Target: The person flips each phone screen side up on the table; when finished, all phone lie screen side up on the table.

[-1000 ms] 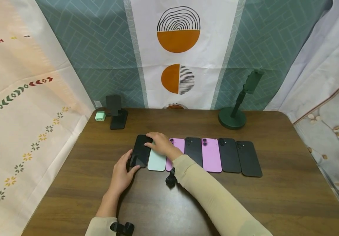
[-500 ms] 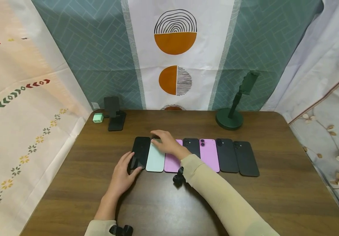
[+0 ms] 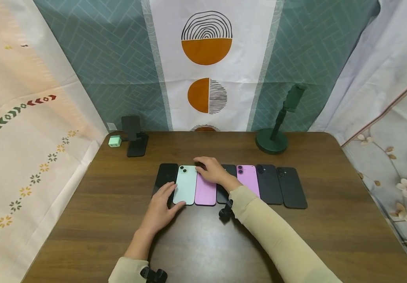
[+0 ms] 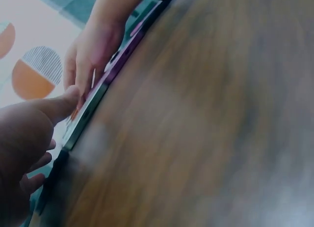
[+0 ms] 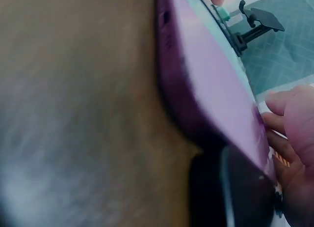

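Note:
Several phones lie side by side in a row on the table. My left hand (image 3: pixel 161 210) is at the mint phone (image 3: pixel 185 186), its thumb by the lower edge and its fingers over the black phone (image 3: pixel 166 175) on the left. My right hand (image 3: pixel 212 169) reaches across to the top of a pink phone (image 3: pixel 206 190), covering its camera corner. In the right wrist view, that pink phone (image 5: pixel 216 74) lies flat, with the right fingers at its far end. The left wrist view shows the left thumb (image 4: pixel 61 105) stretched toward the mint phone's edge.
Right of the hands lie a dark phone (image 3: pixel 222 194), another pink phone (image 3: pixel 248 179) and two more dark phones (image 3: pixel 269 184). At the back stand a black phone stand (image 3: pixel 134 135), a mint charger cube (image 3: pixel 115 141) and a green stand (image 3: pixel 272 141). Curtains hang around the table.
My right hand has moved right, from the black phone's top past the mint phone to the pink one. My left hand has shifted right from the black phone to the mint phone.

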Demonstrator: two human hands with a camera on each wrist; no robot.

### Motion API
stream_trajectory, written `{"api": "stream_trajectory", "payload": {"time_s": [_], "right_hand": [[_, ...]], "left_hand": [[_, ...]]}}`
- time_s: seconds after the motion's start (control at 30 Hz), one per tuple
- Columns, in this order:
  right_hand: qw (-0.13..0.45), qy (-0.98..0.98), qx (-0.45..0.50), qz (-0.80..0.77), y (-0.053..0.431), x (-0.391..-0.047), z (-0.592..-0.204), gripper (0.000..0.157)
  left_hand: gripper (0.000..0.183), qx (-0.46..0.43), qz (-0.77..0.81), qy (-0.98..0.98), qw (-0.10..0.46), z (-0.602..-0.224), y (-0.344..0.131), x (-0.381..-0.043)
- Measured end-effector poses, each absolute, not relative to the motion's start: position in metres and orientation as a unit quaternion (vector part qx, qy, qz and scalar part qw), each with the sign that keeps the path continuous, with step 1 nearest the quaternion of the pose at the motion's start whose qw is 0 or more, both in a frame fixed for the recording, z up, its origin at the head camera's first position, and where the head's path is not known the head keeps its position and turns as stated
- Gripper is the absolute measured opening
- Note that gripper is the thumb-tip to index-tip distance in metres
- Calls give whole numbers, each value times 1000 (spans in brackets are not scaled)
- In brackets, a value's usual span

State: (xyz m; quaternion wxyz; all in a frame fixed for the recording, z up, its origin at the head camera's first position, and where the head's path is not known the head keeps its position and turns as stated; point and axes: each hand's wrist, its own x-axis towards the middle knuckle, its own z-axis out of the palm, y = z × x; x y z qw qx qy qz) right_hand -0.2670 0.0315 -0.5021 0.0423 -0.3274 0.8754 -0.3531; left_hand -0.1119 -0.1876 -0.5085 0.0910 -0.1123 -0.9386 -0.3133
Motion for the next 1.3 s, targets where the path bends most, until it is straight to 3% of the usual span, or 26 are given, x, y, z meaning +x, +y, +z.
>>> {"api": "stream_trajectory", "payload": {"time_s": [0.33,1.3], "right_hand": [[7,878,-344,-334,34,-260,-509,37],[33,878,-290,-380,27,-256,-512,35]], "left_hand": [[69,-124,-234,-959,102,-511,-177,-112],[79,-112,-252,-954,121,-518,-164,-115]]}}
